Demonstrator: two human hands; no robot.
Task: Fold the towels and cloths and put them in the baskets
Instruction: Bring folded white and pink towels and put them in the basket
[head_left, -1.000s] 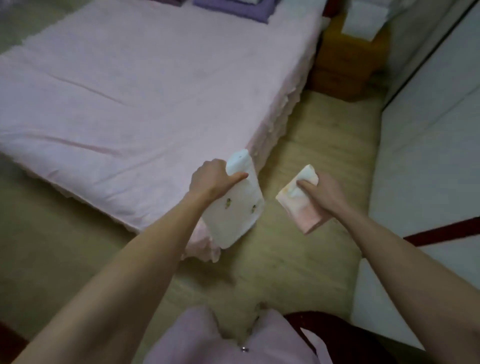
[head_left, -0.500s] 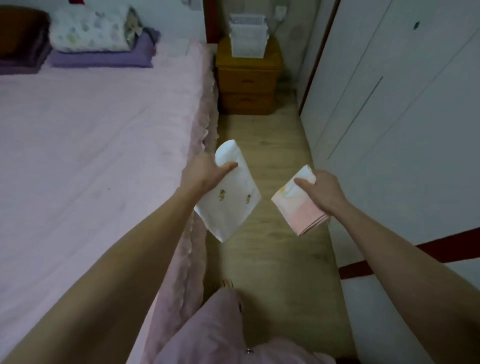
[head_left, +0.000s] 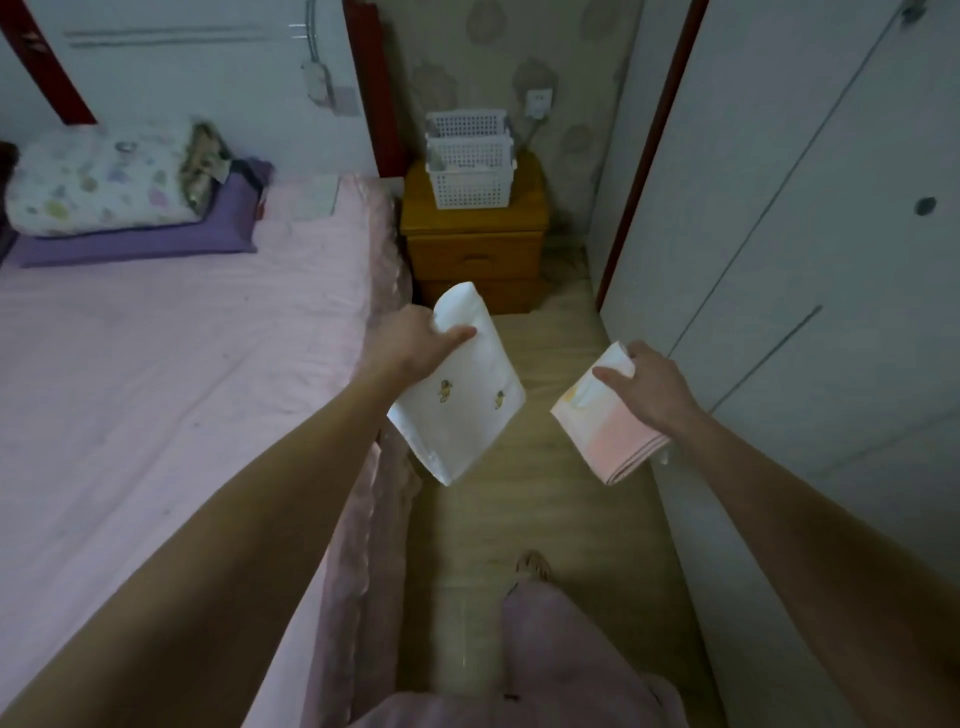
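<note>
My left hand (head_left: 415, 340) grips a folded white cloth (head_left: 460, 400) with small printed figures by its top edge; the cloth hangs over the floor beside the bed. My right hand (head_left: 647, 387) holds a folded pink and white towel (head_left: 610, 434) from above, thumb on its upper face. Two white perforated baskets (head_left: 470, 171) stand one behind the other on a wooden nightstand (head_left: 475, 249) straight ahead, well beyond both hands.
A bed with a pink sheet (head_left: 156, 389) fills the left, with a purple pillow (head_left: 135, 239) and a floral pillow (head_left: 98, 182) at its head. White wardrobe doors (head_left: 805, 260) line the right. A narrow strip of wooden floor (head_left: 530, 519) runs between them to the nightstand.
The view has swung up and along the aisle, so the nightstand and baskets now appear ahead and closer. Both hands still hold the same folded cloths.
</note>
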